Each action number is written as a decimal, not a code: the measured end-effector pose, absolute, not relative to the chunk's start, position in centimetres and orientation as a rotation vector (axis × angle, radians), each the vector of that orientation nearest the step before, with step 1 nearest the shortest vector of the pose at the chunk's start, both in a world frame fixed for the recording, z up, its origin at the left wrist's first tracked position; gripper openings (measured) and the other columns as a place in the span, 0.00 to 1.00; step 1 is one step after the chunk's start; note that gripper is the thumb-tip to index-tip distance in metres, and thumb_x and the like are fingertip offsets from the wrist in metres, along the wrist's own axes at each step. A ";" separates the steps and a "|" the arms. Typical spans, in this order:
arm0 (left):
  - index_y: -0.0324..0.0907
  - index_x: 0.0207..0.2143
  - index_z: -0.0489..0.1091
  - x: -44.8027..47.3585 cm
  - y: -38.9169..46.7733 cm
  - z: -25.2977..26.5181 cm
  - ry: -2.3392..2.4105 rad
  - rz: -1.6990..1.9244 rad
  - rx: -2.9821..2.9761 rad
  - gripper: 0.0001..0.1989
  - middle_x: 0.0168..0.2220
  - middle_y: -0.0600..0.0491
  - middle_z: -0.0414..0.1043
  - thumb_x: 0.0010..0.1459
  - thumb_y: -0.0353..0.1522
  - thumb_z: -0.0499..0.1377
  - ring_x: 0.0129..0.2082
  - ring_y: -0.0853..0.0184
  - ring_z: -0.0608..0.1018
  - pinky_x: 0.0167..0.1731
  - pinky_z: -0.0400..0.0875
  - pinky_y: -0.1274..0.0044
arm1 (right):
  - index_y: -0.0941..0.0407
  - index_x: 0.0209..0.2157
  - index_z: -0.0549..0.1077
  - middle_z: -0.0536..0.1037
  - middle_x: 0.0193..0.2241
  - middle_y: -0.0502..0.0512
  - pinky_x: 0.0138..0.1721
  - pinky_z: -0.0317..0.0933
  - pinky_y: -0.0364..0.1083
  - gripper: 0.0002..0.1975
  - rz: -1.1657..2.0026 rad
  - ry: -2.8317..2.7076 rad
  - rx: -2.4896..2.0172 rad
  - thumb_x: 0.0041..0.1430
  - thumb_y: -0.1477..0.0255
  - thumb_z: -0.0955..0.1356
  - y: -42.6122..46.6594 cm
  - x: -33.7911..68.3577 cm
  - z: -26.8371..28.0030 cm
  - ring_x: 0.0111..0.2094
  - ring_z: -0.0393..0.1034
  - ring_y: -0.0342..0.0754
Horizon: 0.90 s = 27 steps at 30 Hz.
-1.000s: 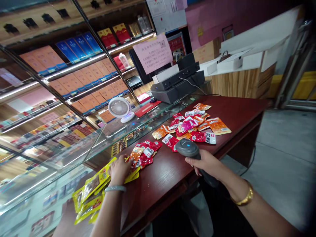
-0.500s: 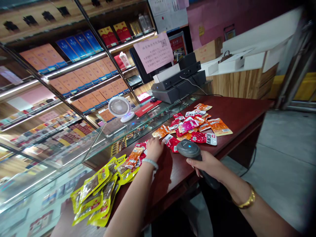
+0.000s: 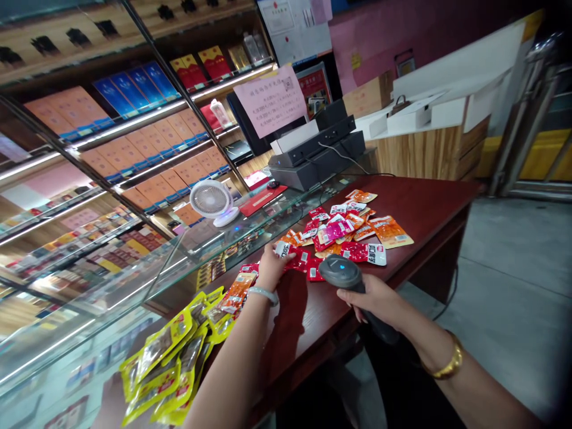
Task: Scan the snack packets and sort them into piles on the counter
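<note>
My right hand (image 3: 379, 301) is wrapped around the handle of a dark grey barcode scanner (image 3: 342, 272), whose head points left over the table. The thumb and fingers of my left hand (image 3: 273, 266) close on a red and white snack packet (image 3: 298, 260) at the near left edge of a loose pile. That pile holds red packets (image 3: 364, 252), orange packets (image 3: 391, 231) and a pink packet (image 3: 334, 231). By my left wrist lies an orange packet (image 3: 236, 292) on other packets. Yellow bags (image 3: 163, 345) with dark contents are heaped left of my left forearm.
The dark red table (image 3: 438, 202) adjoins a glass display counter (image 3: 196, 244). On the counter stand a white fan (image 3: 212, 199) and a black till machine (image 3: 313, 152) with cables. Stocked shelves (image 3: 147, 143) rise behind. A wooden counter with white boxes (image 3: 415, 113) stands at the back right.
My left hand has moved from the packets beside the yellow bags toward the pile and taken hold of a red and white packet. My right hand keeps the scanner in nearly the same place.
</note>
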<state>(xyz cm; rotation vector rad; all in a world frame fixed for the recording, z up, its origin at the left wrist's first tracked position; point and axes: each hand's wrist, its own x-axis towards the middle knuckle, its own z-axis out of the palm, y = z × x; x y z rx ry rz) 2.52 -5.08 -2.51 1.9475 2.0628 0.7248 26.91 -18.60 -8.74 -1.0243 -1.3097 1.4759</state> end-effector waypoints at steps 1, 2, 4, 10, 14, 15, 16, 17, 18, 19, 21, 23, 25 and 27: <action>0.39 0.48 0.65 2.0 -5.5 -2.4 2.039 0.793 1.918 0.31 0.41 0.44 0.76 0.48 0.47 0.68 0.40 0.59 0.78 0.37 0.68 0.73 | 0.55 0.36 0.70 0.70 0.13 0.44 0.16 0.57 0.40 0.16 1.479 -1.317 -1.024 0.57 0.58 0.72 -18.6 26.7 -8.8 0.13 0.64 0.42; 0.39 0.47 0.65 1.6 -6.0 -2.2 1.998 0.851 1.884 0.30 0.40 0.45 0.76 0.48 0.47 0.67 0.38 0.60 0.78 0.37 0.68 0.73 | 0.55 0.35 0.70 0.70 0.13 0.44 0.16 0.56 0.40 0.16 1.482 -1.328 -1.025 0.57 0.58 0.72 -18.7 26.5 -8.8 0.13 0.64 0.42; 0.39 0.46 0.66 0.9 -7.0 -2.0 1.886 0.931 1.822 0.30 0.38 0.47 0.76 0.47 0.47 0.67 0.36 0.62 0.78 0.36 0.69 0.74 | 0.55 0.33 0.71 0.70 0.12 0.45 0.16 0.56 0.40 0.15 1.479 -1.366 -1.030 0.57 0.58 0.71 -18.8 26.0 -8.6 0.13 0.64 0.42; 0.38 0.46 0.66 -0.3 -9.6 -2.2 1.797 0.977 1.808 0.31 0.35 0.49 0.76 0.45 0.47 0.68 0.33 0.63 0.77 0.34 0.70 0.73 | 0.56 0.32 0.71 0.70 0.14 0.45 0.17 0.58 0.40 0.16 1.465 -1.452 -0.997 0.57 0.58 0.71 -19.3 24.2 -7.7 0.14 0.65 0.42; 0.40 0.46 0.67 -1.0 -10.5 -2.8 1.827 0.974 1.863 0.26 0.35 0.51 0.76 0.48 0.44 0.66 0.32 0.64 0.77 0.34 0.70 0.74 | 0.56 0.33 0.70 0.70 0.13 0.45 0.17 0.58 0.40 0.15 1.463 -1.475 -1.009 0.58 0.58 0.71 -19.6 23.4 -7.6 0.14 0.65 0.42; 0.40 0.46 0.67 -1.2 -10.6 -3.0 1.841 0.968 1.866 0.25 0.35 0.51 0.76 0.49 0.42 0.66 0.32 0.64 0.77 0.34 0.70 0.74 | 0.56 0.33 0.70 0.70 0.13 0.45 0.17 0.59 0.40 0.15 1.463 -1.480 -1.006 0.57 0.58 0.71 -19.7 23.3 -7.6 0.14 0.65 0.42; 0.40 0.46 0.67 -1.4 -10.7 -3.1 1.855 0.956 1.866 0.24 0.36 0.51 0.76 0.49 0.41 0.65 0.33 0.64 0.78 0.34 0.70 0.75 | 0.56 0.33 0.70 0.69 0.13 0.45 0.17 0.58 0.40 0.15 1.463 -1.485 -1.005 0.57 0.58 0.71 -19.8 23.2 -7.5 0.14 0.65 0.42; 0.40 0.47 0.67 -1.7 -10.8 -3.1 1.872 0.939 1.863 0.25 0.36 0.50 0.77 0.49 0.41 0.65 0.33 0.64 0.78 0.34 0.70 0.75 | 0.56 0.33 0.70 0.69 0.13 0.44 0.17 0.58 0.40 0.15 1.463 -1.489 -1.006 0.57 0.58 0.71 -19.9 23.1 -7.5 0.14 0.65 0.42; 0.40 0.47 0.67 -2.1 -10.8 -3.0 1.895 0.920 1.860 0.26 0.37 0.50 0.77 0.49 0.42 0.65 0.34 0.64 0.78 0.34 0.70 0.74 | 0.56 0.34 0.70 0.69 0.12 0.44 0.17 0.58 0.40 0.15 1.465 -1.493 -1.013 0.56 0.58 0.71 -20.0 23.1 -7.3 0.13 0.64 0.42; 0.40 0.48 0.67 -2.6 -10.8 -2.9 1.934 0.905 1.857 0.27 0.38 0.49 0.77 0.49 0.43 0.65 0.35 0.63 0.79 0.35 0.70 0.74 | 0.56 0.34 0.70 0.69 0.12 0.43 0.17 0.58 0.40 0.16 1.465 -1.495 -1.023 0.56 0.58 0.72 -20.1 23.1 -7.2 0.13 0.64 0.42; 0.41 0.50 0.67 -3.9 -10.8 -2.3 2.065 0.868 1.845 0.29 0.40 0.48 0.78 0.50 0.47 0.65 0.38 0.60 0.79 0.38 0.70 0.72 | 0.57 0.35 0.70 0.69 0.12 0.43 0.17 0.58 0.40 0.17 1.464 -1.493 -1.038 0.55 0.58 0.72 -20.2 23.3 -7.1 0.13 0.64 0.42; 0.43 0.52 0.66 -5.8 -10.7 -1.7 2.268 0.803 1.799 0.30 0.43 0.46 0.78 0.52 0.50 0.62 0.42 0.57 0.79 0.42 0.69 0.69 | 0.57 0.36 0.70 0.69 0.12 0.43 0.17 0.58 0.40 0.17 1.458 -1.487 -1.045 0.55 0.58 0.72 -20.1 23.6 -7.2 0.13 0.63 0.42; 0.44 0.52 0.66 -7.9 -10.6 -1.2 2.476 0.687 1.742 0.30 0.45 0.44 0.77 0.54 0.53 0.58 0.45 0.53 0.78 0.46 0.68 0.65 | 0.57 0.35 0.70 0.70 0.12 0.43 0.17 0.58 0.40 0.17 1.450 -1.484 -1.046 0.56 0.57 0.71 -20.0 23.9 -7.5 0.13 0.63 0.42; 0.43 0.51 0.66 -9.8 -10.6 -1.1 2.632 0.559 1.717 0.31 0.48 0.41 0.76 0.54 0.55 0.56 0.51 0.48 0.76 0.50 0.65 0.62 | 0.57 0.34 0.70 0.70 0.12 0.44 0.17 0.58 0.40 0.17 1.447 -1.490 -1.049 0.57 0.57 0.70 -19.9 24.2 -7.9 0.13 0.64 0.42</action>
